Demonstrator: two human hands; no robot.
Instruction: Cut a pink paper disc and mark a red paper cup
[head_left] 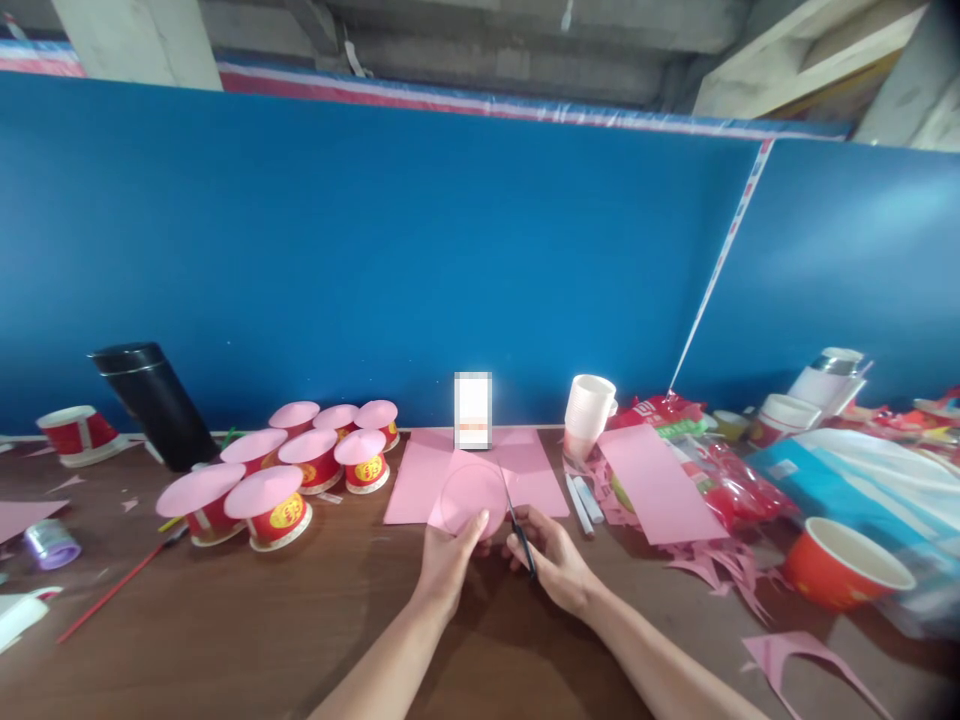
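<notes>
My left hand (448, 556) pinches the near edge of a pink paper sheet (471, 492) marked with a drawn circle, lifted a little over the brown table (300, 630). My right hand (551, 558) grips black-handled scissors (517, 522), whose blades point up and away along the right side of the circle. Under and behind the held piece lies a larger pink sheet (540, 470), flat on the table.
Several upturned red paper cups capped with pink discs (300, 470) stand left. A black flask (154, 400), white cup stack (589, 412), pink sheet (660, 482), pink scraps (720, 570), an orange-red bowl (847, 565) and packaging surround. A blue wall (450, 260) backs the table.
</notes>
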